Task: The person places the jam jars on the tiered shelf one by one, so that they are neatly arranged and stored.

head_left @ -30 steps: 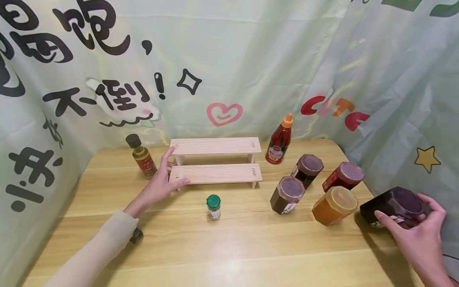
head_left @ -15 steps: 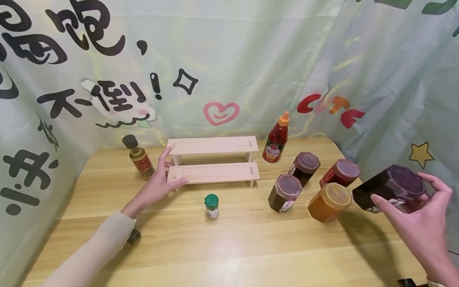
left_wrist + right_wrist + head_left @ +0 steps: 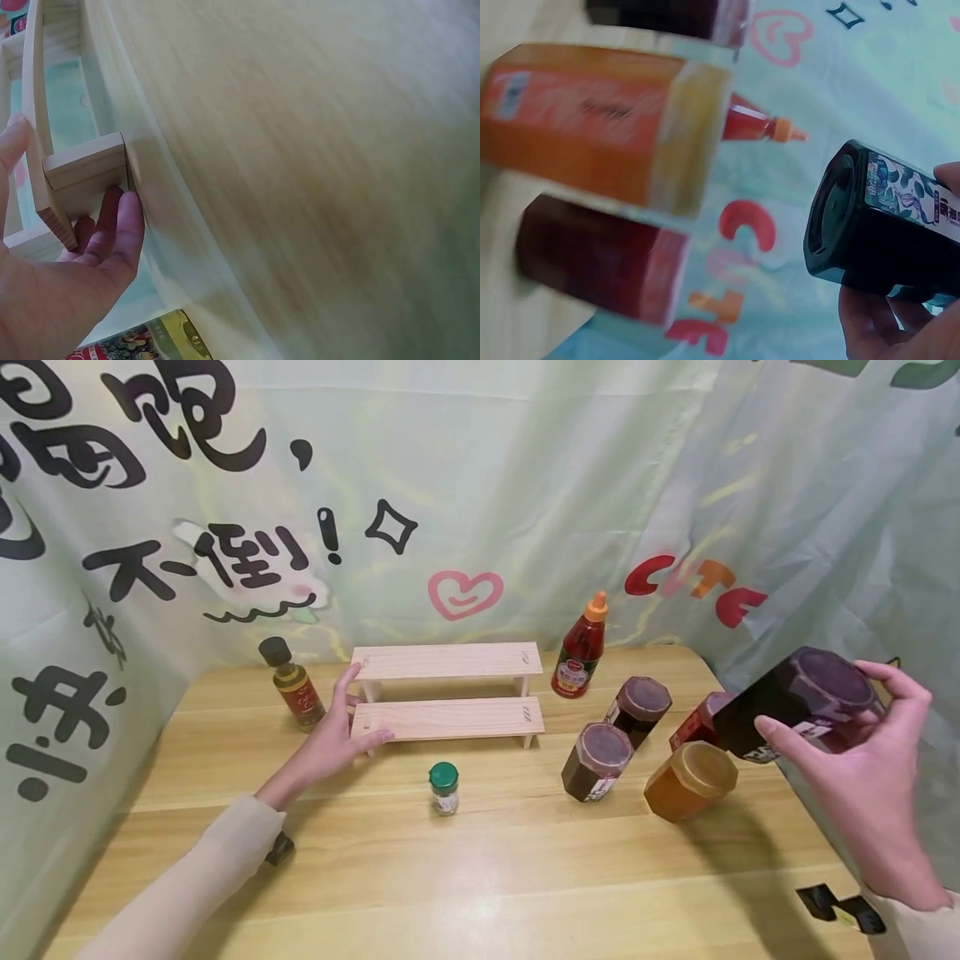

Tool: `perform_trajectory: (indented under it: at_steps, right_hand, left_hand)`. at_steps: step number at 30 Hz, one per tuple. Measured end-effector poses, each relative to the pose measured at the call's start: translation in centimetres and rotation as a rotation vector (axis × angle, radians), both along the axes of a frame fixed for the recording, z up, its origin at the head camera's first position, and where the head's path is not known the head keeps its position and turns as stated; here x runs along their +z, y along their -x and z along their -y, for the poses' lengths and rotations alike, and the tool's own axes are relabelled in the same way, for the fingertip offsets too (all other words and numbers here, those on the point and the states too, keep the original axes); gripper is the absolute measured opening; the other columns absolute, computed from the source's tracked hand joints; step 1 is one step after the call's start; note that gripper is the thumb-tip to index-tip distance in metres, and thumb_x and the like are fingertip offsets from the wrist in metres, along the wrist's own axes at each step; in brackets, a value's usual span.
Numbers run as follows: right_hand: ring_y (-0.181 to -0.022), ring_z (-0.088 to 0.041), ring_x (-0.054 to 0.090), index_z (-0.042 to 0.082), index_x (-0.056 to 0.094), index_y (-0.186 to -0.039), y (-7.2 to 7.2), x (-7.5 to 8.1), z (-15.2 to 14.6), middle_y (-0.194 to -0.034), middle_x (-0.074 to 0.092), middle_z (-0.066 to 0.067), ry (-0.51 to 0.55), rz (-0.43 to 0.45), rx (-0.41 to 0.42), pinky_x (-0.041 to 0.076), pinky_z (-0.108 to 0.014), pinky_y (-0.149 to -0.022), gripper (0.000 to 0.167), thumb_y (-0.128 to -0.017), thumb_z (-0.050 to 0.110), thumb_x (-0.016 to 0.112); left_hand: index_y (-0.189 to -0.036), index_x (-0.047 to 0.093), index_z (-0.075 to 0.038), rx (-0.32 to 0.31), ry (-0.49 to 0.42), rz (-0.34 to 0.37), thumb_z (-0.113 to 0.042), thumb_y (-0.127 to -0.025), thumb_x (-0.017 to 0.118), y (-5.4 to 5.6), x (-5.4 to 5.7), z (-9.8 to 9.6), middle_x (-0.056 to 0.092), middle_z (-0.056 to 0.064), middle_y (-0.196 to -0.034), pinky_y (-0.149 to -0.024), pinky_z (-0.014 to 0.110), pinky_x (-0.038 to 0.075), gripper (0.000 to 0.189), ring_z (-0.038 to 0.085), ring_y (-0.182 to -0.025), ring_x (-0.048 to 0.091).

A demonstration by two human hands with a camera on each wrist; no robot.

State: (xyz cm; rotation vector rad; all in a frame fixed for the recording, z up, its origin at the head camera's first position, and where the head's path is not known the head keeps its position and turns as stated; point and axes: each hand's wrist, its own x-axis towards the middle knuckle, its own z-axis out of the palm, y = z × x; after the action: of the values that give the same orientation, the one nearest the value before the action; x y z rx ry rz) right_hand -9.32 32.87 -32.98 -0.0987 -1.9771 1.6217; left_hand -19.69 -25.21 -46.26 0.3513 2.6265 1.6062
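My left hand (image 3: pixel 330 739) grips the left end of a two-step wooden rack (image 3: pixel 450 718). In the left wrist view its fingers (image 3: pixel 112 232) curl round the rack's end (image 3: pixel 86 161). At the right, my right hand (image 3: pixel 862 777) holds a dark, faceted jar (image 3: pixel 791 702) in the air, tilted, its lid end toward the palm. The right wrist view shows the base of this jar (image 3: pixel 840 206) and a patterned label. Below and left of it stand an orange-yellow jar (image 3: pixel 686 789) and a red jar (image 3: pixel 697 722), the latter partly hidden by the held jar.
Two dark jars (image 3: pixel 597 764) (image 3: pixel 637 706) stand right of the rack, near a red sauce bottle (image 3: pixel 577 652) with an orange tip. A small green-capped shaker (image 3: pixel 445 789) stands before the rack, a black-capped bottle (image 3: pixel 296 689) left of it. Printed cloth (image 3: pixel 525 485) hangs behind the table.
My right hand has lifted the dark jar from near the table's right edge, up and somewhat left. My left hand has kept its hold on the rack.
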Motion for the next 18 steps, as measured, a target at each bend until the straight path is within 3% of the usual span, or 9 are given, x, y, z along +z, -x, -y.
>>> perform_trajectory:
  at_steps: [4,11,18]
  right_hand:
    - [-0.097,-0.02,0.066,0.02,0.042,-0.156,1.3,0.7,1.9,-0.125,0.067,-0.014,0.014,-0.03,0.043,0.056,-0.013,-0.075,0.102,-0.074,-0.019,0.089]
    - [-0.1,-0.022,0.065,0.023,0.04,-0.157,3.3,1.4,4.8,-0.128,0.066,-0.012,-0.043,-0.003,0.086,0.058,-0.014,-0.07,0.098,-0.079,-0.012,0.09]
    - [-0.105,-0.024,0.065,0.028,0.038,-0.158,5.3,1.5,8.4,-0.132,0.066,-0.01,-0.108,0.01,0.167,0.057,-0.017,-0.08,0.095,-0.085,0.0,0.092]
  left_hand:
    - [-0.17,-0.002,-0.054,0.0,0.013,-0.002,-0.026,-0.093,0.091,0.1,-0.1,0.0,0.044,0.029,-0.138,-0.065,0.046,0.065,0.124,0.033,-0.08,0.071]
    - [-0.171,-0.002,-0.051,0.001,0.007,-0.011,-0.021,-0.093,0.091,0.0,0.1,0.0,0.046,0.028,-0.136,-0.064,0.047,0.065,0.125,0.033,-0.078,0.07]
    - [-0.172,-0.002,-0.048,0.005,0.019,-0.024,-0.022,-0.093,0.091,0.0,0.1,0.0,0.045,0.029,-0.136,-0.062,0.045,0.065,0.124,0.031,-0.075,0.07]
